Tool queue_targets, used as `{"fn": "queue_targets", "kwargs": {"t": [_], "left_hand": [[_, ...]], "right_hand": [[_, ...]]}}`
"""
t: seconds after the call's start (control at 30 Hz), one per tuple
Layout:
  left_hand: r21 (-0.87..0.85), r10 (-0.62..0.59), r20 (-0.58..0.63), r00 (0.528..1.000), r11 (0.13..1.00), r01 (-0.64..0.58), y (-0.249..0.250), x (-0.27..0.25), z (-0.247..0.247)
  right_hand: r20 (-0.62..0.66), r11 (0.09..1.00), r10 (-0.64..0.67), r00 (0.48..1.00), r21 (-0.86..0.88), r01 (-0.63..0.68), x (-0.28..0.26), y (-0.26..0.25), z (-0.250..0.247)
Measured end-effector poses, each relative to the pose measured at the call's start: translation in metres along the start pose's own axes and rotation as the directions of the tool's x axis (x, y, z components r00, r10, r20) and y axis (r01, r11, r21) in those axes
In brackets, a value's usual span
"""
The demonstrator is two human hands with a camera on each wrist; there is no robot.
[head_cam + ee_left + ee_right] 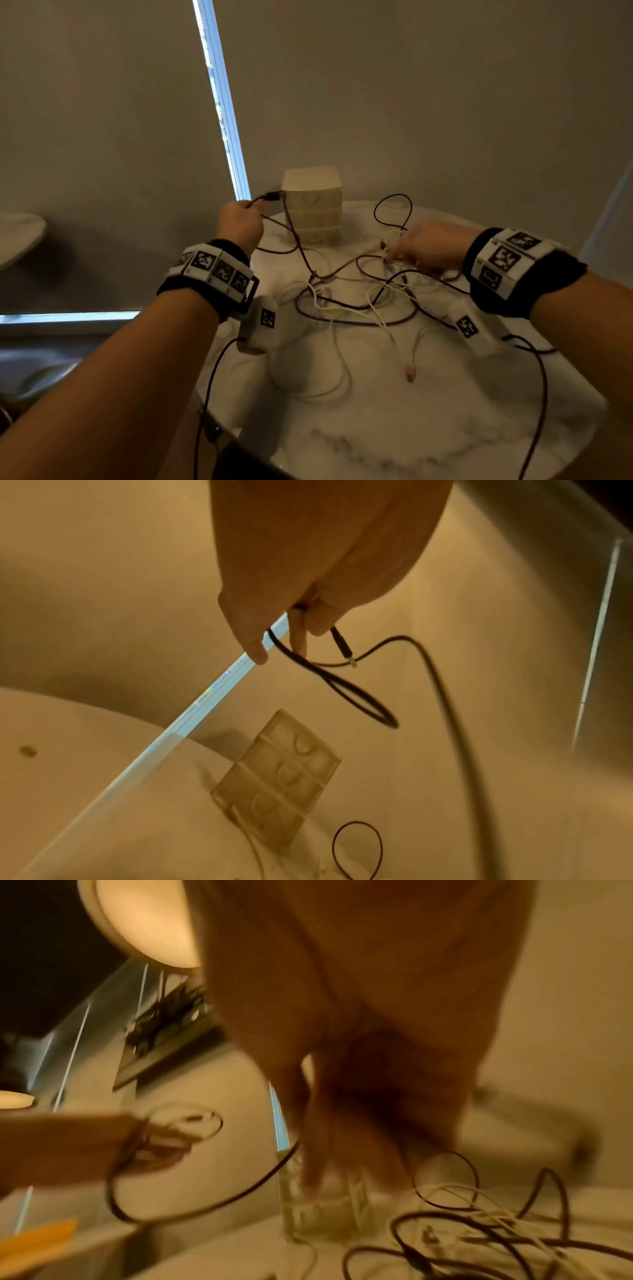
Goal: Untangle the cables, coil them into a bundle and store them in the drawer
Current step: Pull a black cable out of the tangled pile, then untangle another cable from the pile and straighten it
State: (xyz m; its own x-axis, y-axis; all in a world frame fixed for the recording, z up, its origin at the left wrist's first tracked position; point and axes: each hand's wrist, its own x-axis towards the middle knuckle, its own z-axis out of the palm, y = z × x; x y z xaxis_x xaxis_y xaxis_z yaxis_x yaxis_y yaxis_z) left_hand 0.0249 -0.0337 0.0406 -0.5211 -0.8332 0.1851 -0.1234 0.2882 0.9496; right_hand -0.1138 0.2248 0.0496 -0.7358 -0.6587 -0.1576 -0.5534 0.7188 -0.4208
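The dark cable (295,236) runs from the tangle of dark and white cables (359,301) in the middle of the marble table (411,428) up to the left hand (239,222), which pinches it near its plug, raised at the table's far left edge. The right hand (428,245) reaches into the tangle; whether it grips a strand I cannot tell. Untangling seems under way. Next, draw this cable free, then coil it. The small drawer unit (313,205) stands at the far side, drawers closed.
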Motion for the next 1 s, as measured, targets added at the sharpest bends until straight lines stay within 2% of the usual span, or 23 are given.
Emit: {"fn": "queue_targets", "kwargs": {"t": [0.03,0.07,0.1,0.13,0.17,0.23,0.3,0.37,0.43,0.5,0.57,0.6,0.67,0.7,0.77,0.8,0.9,1.0], "left_hand": [[-0.057,-0.011,0.02,1.0,0.998,0.012,0.006,0.0,-0.003],[-0.102,-0.026,0.055,0.998,0.994,0.031,0.013,-0.003,-0.004],[-0.123,-0.035,0.091,0.995,0.991,0.046,0.019,-0.005,-0.003],[-0.107,-0.039,0.122,0.992,0.993,0.052,0.025,-0.01,-0.001],[-0.063,-0.029,0.161,0.986,0.997,0.04,0.031,-0.016,0.001],[0.104,0.009,0.246,0.969,0.994,-0.036,0.041,-0.031,0.006],[0.131,0.024,0.338,0.941,0.989,-0.073,0.048,-0.044,0.012],[-0.088,-0.005,0.446,0.895,0.995,0.049,0.052,-0.048,0.017],[-0.358,-0.027,0.545,0.838,0.896,0.262,0.057,-0.048,0.018],[-0.515,-0.016,0.556,0.831,0.779,0.359,0.065,-0.044,0.019],[-0.595,-0.009,0.513,0.858,0.717,0.363,0.07,-0.039,0.016],[-0.611,-0.012,0.497,0.868,0.706,0.36,0.071,-0.036,0.016],[-0.567,-0.036,0.48,0.877,0.75,0.341,0.066,-0.027,0.016],[-0.494,-0.057,0.463,0.885,0.812,0.311,0.06,-0.023,0.017],[-0.256,-0.083,0.402,0.912,0.946,0.2,0.042,-0.016,0.02],[-0.142,-0.08,0.38,0.921,0.979,0.144,0.031,-0.014,0.022],[-0.011,-0.086,0.399,0.913,0.995,0.098,0.003,-0.009,0.022],[0.057,-0.114,0.374,0.92,0.993,0.1,-0.014,-0.005,0.019]], "right_hand": [[0.118,0.994,0.045,0.992,-0.106,-0.032,-0.005,-0.001,0.009],[0.133,0.983,0.045,0.99,-0.185,-0.02,-0.008,-0.003,0.016],[0.093,0.977,-0.01,0.996,-0.21,0.03,-0.01,-0.007,0.019],[0.012,0.987,-0.094,0.996,-0.134,0.094,-0.013,-0.013,0.02],[-0.049,0.986,-0.162,0.986,0.037,0.164,-0.016,-0.021,0.02],[-0.125,0.869,-0.27,0.955,0.396,0.297,-0.02,-0.042,0.018],[-0.145,0.781,-0.365,0.92,0.49,0.388,-0.017,-0.062,0.018],[-0.064,0.802,-0.464,0.883,0.393,0.45,-0.013,-0.074,0.025],[0.084,0.858,-0.486,0.87,0.236,0.457,-0.01,-0.079,0.036],[0.2,0.878,-0.476,0.856,0.155,0.452,-0.011,-0.081,0.052],[0.316,0.885,-0.457,0.832,0.25,0.392,-0.016,-0.08,0.071],[0.386,0.885,-0.439,0.812,0.344,0.315,-0.015,-0.077,0.082],[0.453,0.865,-0.405,0.794,0.47,0.173,-0.016,-0.075,0.095],[0.427,0.875,-0.387,0.818,0.45,0.179,-0.012,-0.072,0.095],[0.243,0.917,-0.347,0.906,0.288,0.274,0.006,-0.069,0.088],[0.155,0.93,-0.313,0.937,0.25,0.27,0.019,-0.066,0.083],[0.055,0.953,-0.16,0.986,0.267,0.14,0.062,-0.058,0.069],[0.054,0.991,-0.092,0.994,0.099,0.087,0.096,-0.06,0.07]]}}
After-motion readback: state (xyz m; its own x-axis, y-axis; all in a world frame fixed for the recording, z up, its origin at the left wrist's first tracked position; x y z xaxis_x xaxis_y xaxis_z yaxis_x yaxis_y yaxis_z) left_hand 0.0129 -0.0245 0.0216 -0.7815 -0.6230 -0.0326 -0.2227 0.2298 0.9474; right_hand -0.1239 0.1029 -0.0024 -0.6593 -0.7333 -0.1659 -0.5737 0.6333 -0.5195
